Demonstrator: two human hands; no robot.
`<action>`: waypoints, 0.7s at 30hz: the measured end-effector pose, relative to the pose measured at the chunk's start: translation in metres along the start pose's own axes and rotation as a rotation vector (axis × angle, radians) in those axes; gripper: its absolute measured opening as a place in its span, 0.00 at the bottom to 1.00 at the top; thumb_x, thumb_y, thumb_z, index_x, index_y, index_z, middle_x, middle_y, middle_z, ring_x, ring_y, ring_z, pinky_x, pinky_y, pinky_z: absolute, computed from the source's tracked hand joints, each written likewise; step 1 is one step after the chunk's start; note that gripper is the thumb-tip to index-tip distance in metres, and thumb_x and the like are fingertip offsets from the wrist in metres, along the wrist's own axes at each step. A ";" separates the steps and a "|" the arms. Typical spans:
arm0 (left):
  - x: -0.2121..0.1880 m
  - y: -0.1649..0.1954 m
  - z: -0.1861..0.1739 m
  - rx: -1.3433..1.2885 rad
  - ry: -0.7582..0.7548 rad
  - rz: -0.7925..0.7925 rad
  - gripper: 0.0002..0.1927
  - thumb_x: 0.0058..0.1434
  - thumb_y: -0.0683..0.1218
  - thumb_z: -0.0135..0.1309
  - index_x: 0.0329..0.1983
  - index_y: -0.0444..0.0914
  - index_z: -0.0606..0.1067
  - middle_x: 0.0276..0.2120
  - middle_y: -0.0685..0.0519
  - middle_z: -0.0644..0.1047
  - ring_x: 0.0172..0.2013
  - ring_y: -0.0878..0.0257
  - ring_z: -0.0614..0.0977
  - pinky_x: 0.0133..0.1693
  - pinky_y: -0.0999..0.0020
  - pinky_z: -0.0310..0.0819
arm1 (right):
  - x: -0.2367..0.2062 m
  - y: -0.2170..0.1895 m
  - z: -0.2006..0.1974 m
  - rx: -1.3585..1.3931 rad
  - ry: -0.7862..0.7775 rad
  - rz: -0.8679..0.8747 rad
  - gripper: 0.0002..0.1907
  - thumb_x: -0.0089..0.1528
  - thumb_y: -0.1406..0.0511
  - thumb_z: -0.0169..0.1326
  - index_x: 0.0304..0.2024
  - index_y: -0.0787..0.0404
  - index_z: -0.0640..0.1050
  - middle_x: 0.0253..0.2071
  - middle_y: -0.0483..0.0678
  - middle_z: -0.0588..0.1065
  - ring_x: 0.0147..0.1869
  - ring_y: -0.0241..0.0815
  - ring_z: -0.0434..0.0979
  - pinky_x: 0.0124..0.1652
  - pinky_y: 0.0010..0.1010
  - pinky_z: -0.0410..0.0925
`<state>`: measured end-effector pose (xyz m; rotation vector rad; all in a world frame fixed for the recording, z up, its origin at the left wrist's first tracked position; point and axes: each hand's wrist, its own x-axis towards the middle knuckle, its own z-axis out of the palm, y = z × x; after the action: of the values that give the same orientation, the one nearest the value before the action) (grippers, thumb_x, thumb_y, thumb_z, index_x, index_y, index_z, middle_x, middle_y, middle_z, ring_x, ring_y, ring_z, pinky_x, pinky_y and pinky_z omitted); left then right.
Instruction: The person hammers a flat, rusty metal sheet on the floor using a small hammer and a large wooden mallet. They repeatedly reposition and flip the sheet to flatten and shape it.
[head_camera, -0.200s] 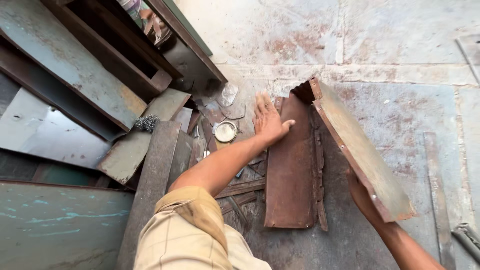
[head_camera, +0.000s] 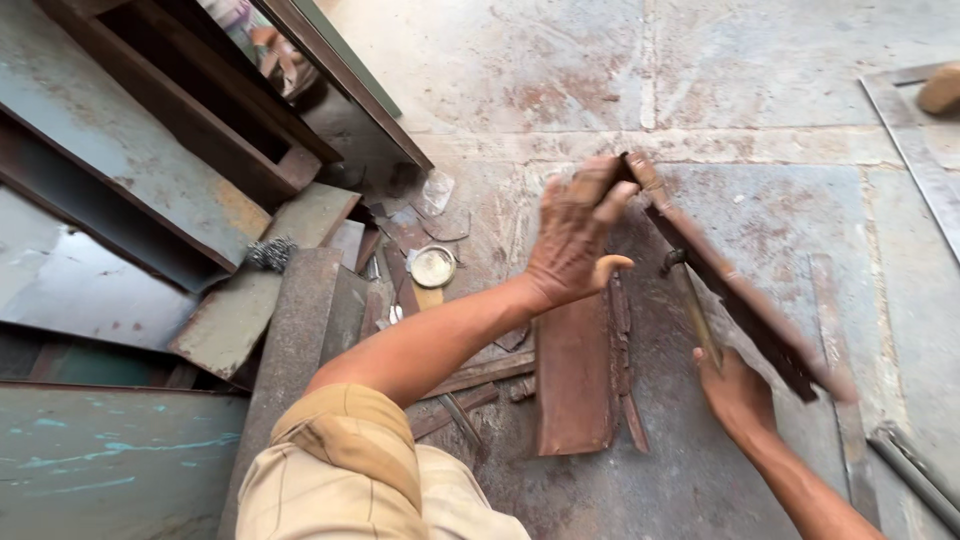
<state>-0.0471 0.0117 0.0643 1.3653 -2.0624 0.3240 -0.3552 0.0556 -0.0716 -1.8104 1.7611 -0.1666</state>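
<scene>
My left hand (head_camera: 575, 235): fingers curled over top end of rusty plate (head_camera: 735, 290), gripping its edge. Plate tilted up on edge over concrete floor (head_camera: 760, 80). My right hand (head_camera: 735, 390): under plate's lower part, touching it; finger closure not discernible. Second rusty sheet (head_camera: 572, 375) flat on floor below left wrist. Round lid (head_camera: 433, 266) left, among scrap strips. Steel panels (head_camera: 120, 160) stacked far left.
</scene>
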 end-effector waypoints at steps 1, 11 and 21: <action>0.005 0.010 0.000 0.001 -0.043 0.078 0.65 0.45 0.63 0.72 0.78 0.50 0.44 0.77 0.45 0.47 0.78 0.49 0.46 0.77 0.38 0.34 | -0.001 0.012 -0.001 0.037 0.020 -0.010 0.31 0.68 0.45 0.43 0.48 0.66 0.78 0.35 0.67 0.78 0.44 0.69 0.79 0.45 0.54 0.70; 0.060 0.053 0.036 0.088 -0.314 0.155 0.62 0.46 0.50 0.75 0.79 0.43 0.49 0.73 0.39 0.55 0.74 0.43 0.53 0.72 0.41 0.37 | -0.070 0.108 -0.065 -0.131 0.029 0.109 0.30 0.67 0.42 0.45 0.46 0.59 0.79 0.33 0.62 0.79 0.41 0.64 0.79 0.43 0.54 0.69; 0.106 0.104 0.087 0.302 -0.458 0.352 0.45 0.58 0.28 0.49 0.77 0.41 0.51 0.75 0.42 0.52 0.74 0.49 0.54 0.70 0.41 0.44 | -0.091 0.114 -0.077 -0.445 0.363 0.209 0.25 0.66 0.47 0.50 0.50 0.61 0.79 0.46 0.58 0.76 0.52 0.56 0.73 0.49 0.48 0.65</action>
<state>-0.1996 -0.0665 0.0779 1.3313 -2.7366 0.5284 -0.5018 0.1236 -0.0368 -1.9697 2.3830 -0.0173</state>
